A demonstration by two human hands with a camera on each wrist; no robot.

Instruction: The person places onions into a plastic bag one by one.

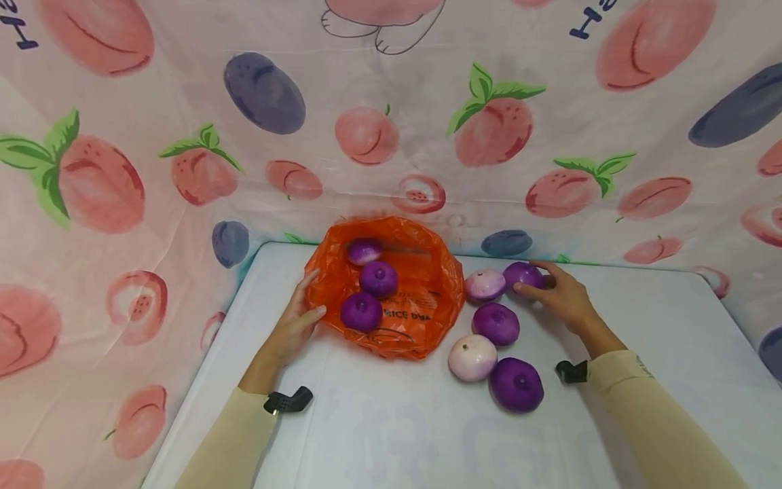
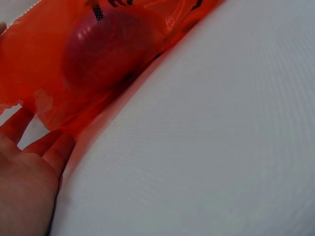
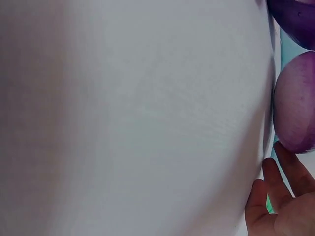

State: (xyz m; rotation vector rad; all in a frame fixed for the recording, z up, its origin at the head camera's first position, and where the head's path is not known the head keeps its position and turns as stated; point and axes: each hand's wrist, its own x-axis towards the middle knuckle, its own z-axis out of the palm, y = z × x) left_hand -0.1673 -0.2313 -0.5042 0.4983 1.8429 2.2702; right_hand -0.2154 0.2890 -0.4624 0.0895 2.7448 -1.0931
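The orange plastic bag (image 1: 442,292) lies with its mouth facing up, holding three purple onions, one of them the front onion (image 1: 362,312). At its left edge, my left hand (image 1: 290,329) touches the plastic with fingers extended; the left wrist view shows the hand (image 2: 29,179) against the bag (image 2: 34,59). My right hand (image 1: 568,299) has thumb and fingers around a purple onion (image 1: 523,273) at the back right. In the right wrist view, the fingers of that hand (image 3: 288,201) reach the lower side of an onion (image 3: 295,103).
Right of the bag, a pale onion (image 1: 485,285) sits beside the held one. Nearer are a purple onion (image 1: 495,324), another pale onion (image 1: 472,358) and a large purple onion (image 1: 516,385). A fruit-print cloth (image 1: 366,81) hangs behind the white table (image 1: 379,421).
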